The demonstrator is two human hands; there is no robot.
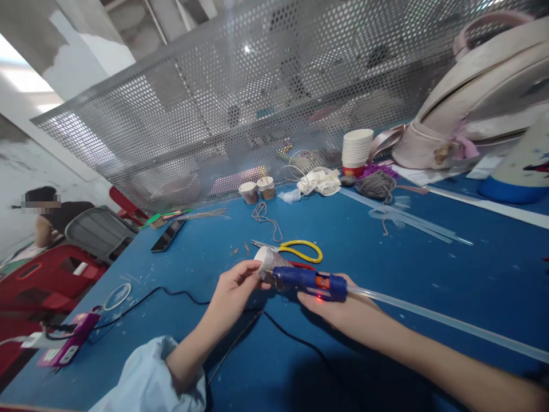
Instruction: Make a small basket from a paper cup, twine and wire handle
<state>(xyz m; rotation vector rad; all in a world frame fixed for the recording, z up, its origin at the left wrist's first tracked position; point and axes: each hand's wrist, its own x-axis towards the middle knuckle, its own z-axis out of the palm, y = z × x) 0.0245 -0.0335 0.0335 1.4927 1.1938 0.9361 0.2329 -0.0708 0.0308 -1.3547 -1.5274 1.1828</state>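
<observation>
My left hand (235,283) is closed around a small paper cup (270,261) lying on its side just above the blue table. My right hand (338,306) grips a blue glue gun (309,281) with an orange trigger and a red light on. The gun's nozzle touches the cup's side. A long clear glue stick (433,318) runs out of the gun's back toward the right. Yellow-handled scissors (300,249) lie just behind the cup.
Black cable (171,294) crosses the blue table (386,263) to a purple power strip (71,343) at the left. A phone (168,235), small cups (257,190), stacked paper cups (355,150), grey yarn (376,184) and a pink bag (467,109) lie farther back. A perforated metal screen (223,114) stands behind.
</observation>
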